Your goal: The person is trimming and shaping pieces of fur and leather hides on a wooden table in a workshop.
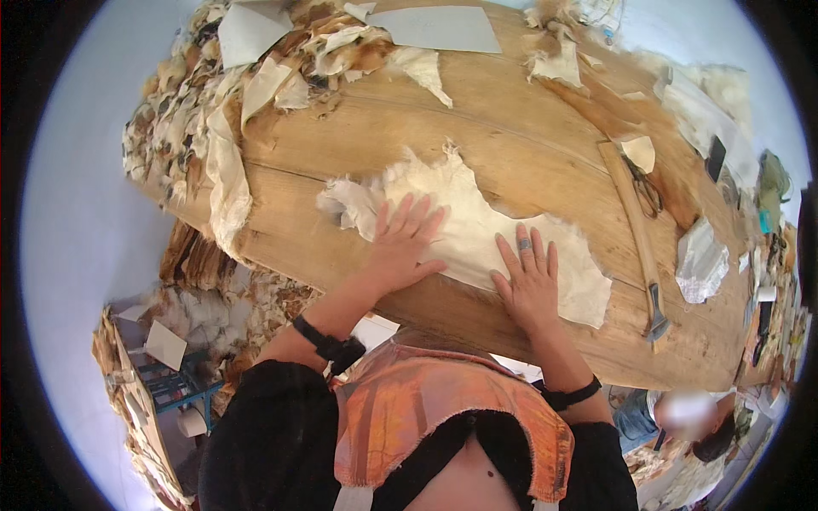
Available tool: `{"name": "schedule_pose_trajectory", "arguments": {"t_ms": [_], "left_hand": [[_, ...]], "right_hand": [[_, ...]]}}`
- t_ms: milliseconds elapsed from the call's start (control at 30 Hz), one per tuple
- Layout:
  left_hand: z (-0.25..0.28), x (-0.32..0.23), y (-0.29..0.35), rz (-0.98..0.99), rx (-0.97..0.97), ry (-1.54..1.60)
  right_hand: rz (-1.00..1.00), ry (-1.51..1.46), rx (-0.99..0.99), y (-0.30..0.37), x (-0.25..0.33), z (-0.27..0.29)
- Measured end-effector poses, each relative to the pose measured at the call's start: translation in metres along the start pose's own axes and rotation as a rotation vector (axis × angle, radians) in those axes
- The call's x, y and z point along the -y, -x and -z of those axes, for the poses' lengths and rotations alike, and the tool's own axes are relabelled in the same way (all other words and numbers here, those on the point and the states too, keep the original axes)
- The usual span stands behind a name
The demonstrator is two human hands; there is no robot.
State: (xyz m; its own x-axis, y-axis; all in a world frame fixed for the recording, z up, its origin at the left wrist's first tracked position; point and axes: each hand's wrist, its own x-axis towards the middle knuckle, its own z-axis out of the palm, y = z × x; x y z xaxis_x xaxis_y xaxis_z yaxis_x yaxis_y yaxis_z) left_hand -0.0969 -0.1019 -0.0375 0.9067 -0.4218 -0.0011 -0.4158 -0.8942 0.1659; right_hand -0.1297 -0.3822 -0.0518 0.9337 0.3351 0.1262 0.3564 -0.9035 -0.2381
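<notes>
A pale cream piece of hide [469, 213] with furry, ragged edges lies on the wooden table [341, 145] in front of me. My left hand [407, 238] rests on its left part, palm down with the fingers spread. Against the right part of the hide, my right hand [530, 272] presses flat, fingers apart and a ring on one of them. Neither hand grips anything. To the right of the hide lies a long wooden-handled tool [635, 230] with a metal end near the table's front.
Fur and hide scraps [183, 119] heap up at the far left. White sheets [439, 28] lie at the back. Right of the tool are scissors [649, 194], a brown fur strip [669, 170] and a crumpled clear bag [703, 262]. Another person [682, 417] is at the lower right.
</notes>
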Motion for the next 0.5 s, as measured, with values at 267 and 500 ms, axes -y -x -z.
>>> {"name": "schedule_pose_trajectory", "arguments": {"t_ms": [267, 500], "left_hand": [[-0.008, 0.107, 0.056, 0.303, -0.030, 0.018], [-0.009, 0.136, 0.082, 0.771, -0.384, 0.651]], "right_hand": [[0.016, -0.017, 0.047, -0.001, -0.007, 0.003], [0.215, -0.139, -0.004, -0.071, 0.059, 0.008]]}}
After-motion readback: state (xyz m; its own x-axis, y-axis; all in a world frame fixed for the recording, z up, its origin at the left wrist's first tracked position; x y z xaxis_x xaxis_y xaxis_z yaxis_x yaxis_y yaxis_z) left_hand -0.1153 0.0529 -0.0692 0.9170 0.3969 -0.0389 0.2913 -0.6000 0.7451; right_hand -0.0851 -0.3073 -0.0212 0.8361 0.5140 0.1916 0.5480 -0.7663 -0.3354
